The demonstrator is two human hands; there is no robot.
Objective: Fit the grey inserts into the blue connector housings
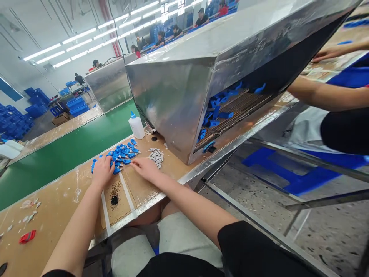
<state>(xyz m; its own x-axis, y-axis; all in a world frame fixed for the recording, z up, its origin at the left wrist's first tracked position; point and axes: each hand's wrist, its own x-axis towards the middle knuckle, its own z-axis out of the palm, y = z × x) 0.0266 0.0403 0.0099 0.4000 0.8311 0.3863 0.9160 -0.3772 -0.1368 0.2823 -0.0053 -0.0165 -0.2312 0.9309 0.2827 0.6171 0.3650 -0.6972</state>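
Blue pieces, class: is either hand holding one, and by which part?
The right hand touches a blue piece at its right end, perhaps pinching; whether the left hand holds any cannot be told.

From head height, the view looks forward and down, tilted, across the workbench [56, 209].

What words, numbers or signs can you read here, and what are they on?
There are none I can read.
White bottle: no lettering I can make out.
Blue pieces: too small to tell.
Metal hood: scuffs and shine, no clear words.
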